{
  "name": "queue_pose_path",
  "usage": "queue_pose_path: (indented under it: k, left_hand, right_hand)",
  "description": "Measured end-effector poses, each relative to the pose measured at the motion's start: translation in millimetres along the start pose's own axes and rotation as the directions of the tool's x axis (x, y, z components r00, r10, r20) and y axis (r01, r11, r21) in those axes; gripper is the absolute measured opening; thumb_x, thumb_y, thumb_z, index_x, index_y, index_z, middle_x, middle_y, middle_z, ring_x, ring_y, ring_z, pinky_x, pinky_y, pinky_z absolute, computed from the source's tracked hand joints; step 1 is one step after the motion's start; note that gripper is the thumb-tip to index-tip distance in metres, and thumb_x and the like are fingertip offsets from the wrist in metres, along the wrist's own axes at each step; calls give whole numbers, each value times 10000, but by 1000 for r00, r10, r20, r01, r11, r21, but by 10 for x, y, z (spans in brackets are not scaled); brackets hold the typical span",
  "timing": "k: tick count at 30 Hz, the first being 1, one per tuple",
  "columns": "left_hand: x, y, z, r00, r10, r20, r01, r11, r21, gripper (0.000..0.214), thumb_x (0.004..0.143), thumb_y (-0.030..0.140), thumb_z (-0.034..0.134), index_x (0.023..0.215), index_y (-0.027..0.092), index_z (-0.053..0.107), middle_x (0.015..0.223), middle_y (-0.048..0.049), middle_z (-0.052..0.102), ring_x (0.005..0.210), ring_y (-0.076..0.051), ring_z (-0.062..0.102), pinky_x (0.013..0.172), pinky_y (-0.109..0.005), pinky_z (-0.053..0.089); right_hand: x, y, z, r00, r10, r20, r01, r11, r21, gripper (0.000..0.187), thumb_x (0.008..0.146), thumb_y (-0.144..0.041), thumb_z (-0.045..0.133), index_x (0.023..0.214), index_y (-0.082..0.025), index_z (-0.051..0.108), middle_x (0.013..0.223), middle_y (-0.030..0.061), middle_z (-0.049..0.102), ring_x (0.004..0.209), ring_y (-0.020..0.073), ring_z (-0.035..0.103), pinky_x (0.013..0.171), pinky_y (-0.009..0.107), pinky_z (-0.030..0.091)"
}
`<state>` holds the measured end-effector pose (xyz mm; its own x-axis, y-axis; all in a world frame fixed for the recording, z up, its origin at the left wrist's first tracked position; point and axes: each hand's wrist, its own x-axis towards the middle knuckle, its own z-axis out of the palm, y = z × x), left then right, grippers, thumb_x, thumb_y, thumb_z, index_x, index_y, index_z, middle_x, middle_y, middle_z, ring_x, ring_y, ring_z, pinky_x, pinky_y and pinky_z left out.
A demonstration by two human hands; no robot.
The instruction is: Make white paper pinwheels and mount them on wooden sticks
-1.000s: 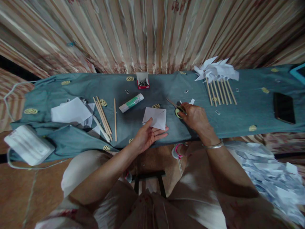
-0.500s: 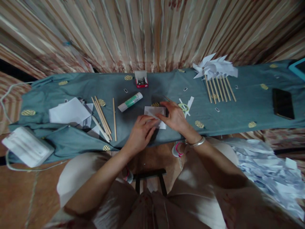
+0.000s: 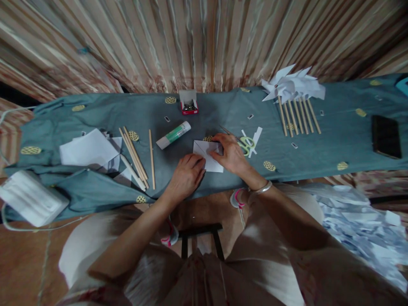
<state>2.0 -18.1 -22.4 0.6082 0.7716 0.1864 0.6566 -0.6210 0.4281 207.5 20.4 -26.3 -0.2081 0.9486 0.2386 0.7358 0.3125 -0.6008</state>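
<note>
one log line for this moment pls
left hand: pressing on paper square | right hand: pressing on its far corner | scissors: lying right of the hands | glue stick: left

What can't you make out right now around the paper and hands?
Head view only:
- Paper square: near-left corner hidden under the left hand, right edge under the right hand.
- Scissors: blades partly behind the right hand.
- Red box: contents too small.
- Phone: screen dark.

I see a striped, shiny curtain (image 3: pixel 197 42) filling the far wall. A teal cloth (image 3: pixel 318 157) covers the long table, a dark stool (image 3: pixel 199 240) stands near, and the floor (image 3: pixel 25 263) looks reddish-brown in dim light.
</note>
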Motion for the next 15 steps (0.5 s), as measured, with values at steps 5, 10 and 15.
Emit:
queue_pose_path:
  k: [5,10,15]
  left_hand:
    - [-54,-19,-65,1000,-3,-14,3,1000,3,309,1003,278,447,1155,133,674,1156,-165,666,1095,-305,558,934,-469,496]
    - [-119,-44,-115,999,24,-41,-23,999,23,287,1006,264,461,1110,138,697,1131,-148,696,1055,-287,584,911,-449,521]
    - [-190,-55,-138,996,38,-75,-35,999,40,265,1004,250,482,1083,147,712,1113,-135,721,1033,-276,615,891,-447,547]
  right_hand:
    - [23,15,-50,999,35,26,-35,999,2,317,809,-235,642,1122,-180,657,1198,121,698,1174,303,590,1077,473,426]
    - [46,55,-129,996,85,38,-84,996,-25,296,823,-206,621,1116,-191,664,1223,118,700,1172,304,598,1052,485,444]
    - [74,96,-173,995,89,41,-88,996,-28,290,810,-186,620,1096,-191,669,1184,110,711,1133,298,616,1017,465,469]
